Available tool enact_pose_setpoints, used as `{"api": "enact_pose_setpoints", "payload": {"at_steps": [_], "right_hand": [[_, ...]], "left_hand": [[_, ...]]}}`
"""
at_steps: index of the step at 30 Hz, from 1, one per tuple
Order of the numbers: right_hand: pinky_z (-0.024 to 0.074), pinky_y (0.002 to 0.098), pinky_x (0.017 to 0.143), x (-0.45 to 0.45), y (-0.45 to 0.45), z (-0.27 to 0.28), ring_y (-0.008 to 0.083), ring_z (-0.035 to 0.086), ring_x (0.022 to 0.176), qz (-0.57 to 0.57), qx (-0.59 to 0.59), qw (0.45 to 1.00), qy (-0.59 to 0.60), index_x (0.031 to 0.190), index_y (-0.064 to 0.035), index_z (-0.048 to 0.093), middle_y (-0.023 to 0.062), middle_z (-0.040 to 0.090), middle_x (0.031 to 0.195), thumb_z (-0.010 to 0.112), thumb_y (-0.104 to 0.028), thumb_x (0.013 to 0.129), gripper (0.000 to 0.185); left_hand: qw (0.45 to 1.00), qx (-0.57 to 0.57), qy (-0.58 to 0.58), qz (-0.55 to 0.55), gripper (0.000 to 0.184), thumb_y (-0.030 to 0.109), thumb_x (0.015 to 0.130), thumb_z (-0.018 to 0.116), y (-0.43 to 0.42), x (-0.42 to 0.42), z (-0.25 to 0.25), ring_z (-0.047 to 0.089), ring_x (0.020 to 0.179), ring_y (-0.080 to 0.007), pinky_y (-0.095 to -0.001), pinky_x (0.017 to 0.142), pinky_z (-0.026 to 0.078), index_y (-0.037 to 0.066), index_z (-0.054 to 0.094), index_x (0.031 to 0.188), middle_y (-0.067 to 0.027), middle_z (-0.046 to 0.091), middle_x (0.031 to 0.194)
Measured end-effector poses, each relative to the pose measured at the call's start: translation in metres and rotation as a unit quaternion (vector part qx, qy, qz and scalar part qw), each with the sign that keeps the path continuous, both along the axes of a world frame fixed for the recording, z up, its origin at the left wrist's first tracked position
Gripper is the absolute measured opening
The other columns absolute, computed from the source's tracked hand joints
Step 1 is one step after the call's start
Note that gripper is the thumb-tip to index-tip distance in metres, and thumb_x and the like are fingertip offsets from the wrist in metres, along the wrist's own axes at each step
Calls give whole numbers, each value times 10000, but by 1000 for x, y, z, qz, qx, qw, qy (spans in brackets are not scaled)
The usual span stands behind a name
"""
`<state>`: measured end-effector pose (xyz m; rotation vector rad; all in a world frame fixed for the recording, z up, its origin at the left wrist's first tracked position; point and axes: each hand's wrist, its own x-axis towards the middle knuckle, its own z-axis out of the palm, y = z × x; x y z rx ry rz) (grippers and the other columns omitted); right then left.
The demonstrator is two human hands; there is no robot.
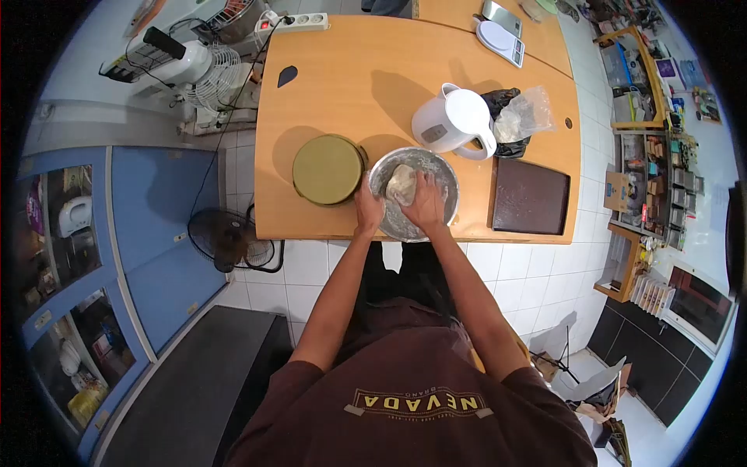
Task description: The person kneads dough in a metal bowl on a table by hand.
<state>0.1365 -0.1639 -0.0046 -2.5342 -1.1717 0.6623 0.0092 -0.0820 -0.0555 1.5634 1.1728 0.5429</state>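
From my remote seat, I see the pale, rounded lump of dough (pixel 401 185) inside the round, silver-grey metal bowl (pixel 400 226), toward its left side. The bowl sits near the front edge of the light wooden table (pixel 327 86), directly before the wearer, which I judge lets both arms reach in from above.

The right hand (pixel 425 201) is inside the bowl, its fingers partly spread against the dough's right side; whether they grip or only press, I cannot tell. The left hand (pixel 369 207) lies along the bowl's left rim — to steady it, I suppose — with its fingers reaching forward; how far they close on the rim is hidden from me.

Just left of the bowl stands an olive-gold, round-topped container (pixel 328 170). A white plastic jug with a handle (pixel 453 121) stands just beyond the bowl, and a flat, dark brown rectangular tray (pixel 531 197) lies to the right — all within easy reach, by my reading.
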Motion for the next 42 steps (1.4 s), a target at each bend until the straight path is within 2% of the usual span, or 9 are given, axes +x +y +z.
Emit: {"api": "enact_pose_setpoints", "payload": {"at_steps": [2,5,8,11,17,20,23,30,42], "right_hand": [[326,530,1120,5,-9,-27,543,376,1295,54,5,992,-111,1446,71,280,336,366,1432,752,-359,805,905],[336,532,1115,10,-10,-63,557,343,1309,107,100,985,-88,1448,109,235,364,335,1425,732,-368,822,930],[326,550,1119,-5,-8,-94,518,341,1334,51,-13,997,-48,1466,103,214,374,299,1446,696,-382,852,919],[350,594,1087,-21,27,-48,498,362,1326,-19,-117,993,-22,1478,89,211,352,297,1460,690,-357,855,904],[396,633,1027,-28,41,-112,494,390,1282,-68,-93,985,-131,1481,83,209,317,287,1456,699,-237,823,880],[348,602,1072,-25,54,-80,518,368,1285,-184,-114,976,5,1470,95,204,333,288,1454,657,-212,847,829],[297,574,1112,-29,43,-64,542,331,1305,-283,15,954,103,1467,88,202,355,318,1433,631,-194,855,799],[425,569,978,-23,-22,-35,527,478,1181,-57,130,985,99,1373,25,366,331,439,1313,705,-124,816,669],[427,526,1033,-24,-68,28,479,527,1168,166,-30,985,31,1400,-97,469,281,480,1335,768,-99,656,802]], "left_hand": [[1000,-2,17,0,669,-116,730,586,1,2,3,554,1216,-420,-436,1043,428,-54,451,1382,-283,592,1265],[1000,14,28,0,654,-121,720,582,1,1,2,551,1197,-440,-447,1021,434,-68,454,1359,-295,595,1237],[998,56,-7,19,613,-137,697,567,-2,2,-2,565,1128,-473,-463,961,457,-65,497,1302,-298,619,1160],[995,97,-23,17,627,-143,684,549,-2,3,-3,572,1112,-479,-471,947,464,-65,496,1304,-300,624,1147],[998,47,-22,18,639,-147,696,536,-3,4,-17,602,1088,-459,-464,944,468,-43,488,1325,-294,641,1112],[999,37,-18,31,645,-145,696,543,-4,5,-15,604,1101,-452,-462,943,471,-39,483,1329,-291,641,1121],[998,37,26,35,647,-142,701,549,-4,9,-1,602,1107,-449,-461,946,475,-38,480,1336,-295,636,1138],[996,35,82,30,621,-116,723,605,-14,9,-5,589,1123,-448,-466,978,458,-24,506,1330,-309,613,1188],[995,41,68,-55,559,-83,756,615,1,6,-6,597,1103,-455,-479,935,486,-37,507,1302,-312,623,1160]]}}
